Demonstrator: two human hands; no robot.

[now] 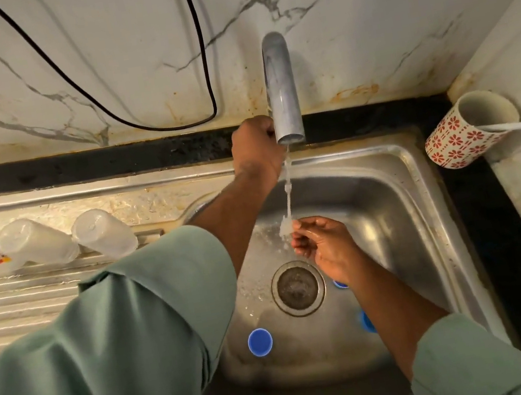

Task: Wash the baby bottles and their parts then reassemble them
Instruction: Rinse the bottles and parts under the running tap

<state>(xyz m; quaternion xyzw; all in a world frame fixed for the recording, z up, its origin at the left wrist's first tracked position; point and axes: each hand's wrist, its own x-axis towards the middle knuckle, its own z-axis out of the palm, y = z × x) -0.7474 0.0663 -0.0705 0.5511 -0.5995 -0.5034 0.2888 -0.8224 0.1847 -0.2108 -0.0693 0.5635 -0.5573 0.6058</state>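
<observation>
Currently rinsing: right hand [324, 243] pinches a clear teat [285, 226] under the tap [281, 89]; left hand [256, 149] grips beside the spout. Bottles [37, 242] left of tap; blue rings [260, 342] below it, likely washed next.

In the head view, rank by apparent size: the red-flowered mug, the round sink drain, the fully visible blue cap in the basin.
1. Red-flowered mug, largest.
2. Round sink drain, somewhat smaller; wide-angle distortion at the edge makes the margin unsure.
3. Blue cap, clearly smallest.
</observation>
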